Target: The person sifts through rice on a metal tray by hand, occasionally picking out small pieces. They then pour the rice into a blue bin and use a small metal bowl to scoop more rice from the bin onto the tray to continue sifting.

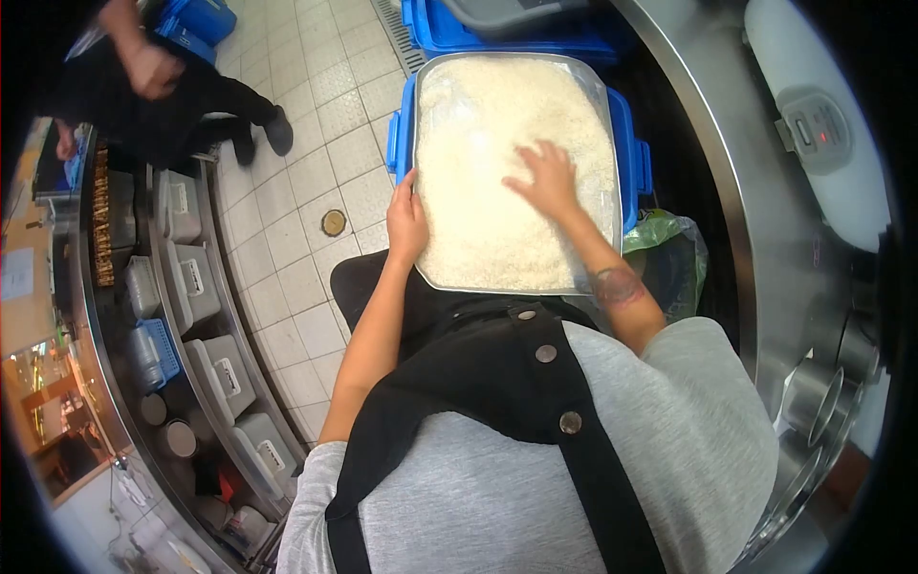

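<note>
A large rectangular metal tray lies across a blue plastic bin, close in front of my apron. Pale, fine grains that look like rice cover most of its bottom. My left hand grips the tray's left rim, fingers along the outer side. Over the right half of the grains, my right hand has its fingers spread, palm down, with nothing held. The metal shows through thinly near the upper left and the right side.
At left, a shelf unit carries several grey lidded boxes and a blue basket. Another person stands at upper left on the tiled floor. A steel counter runs along the right, above a green plastic bag.
</note>
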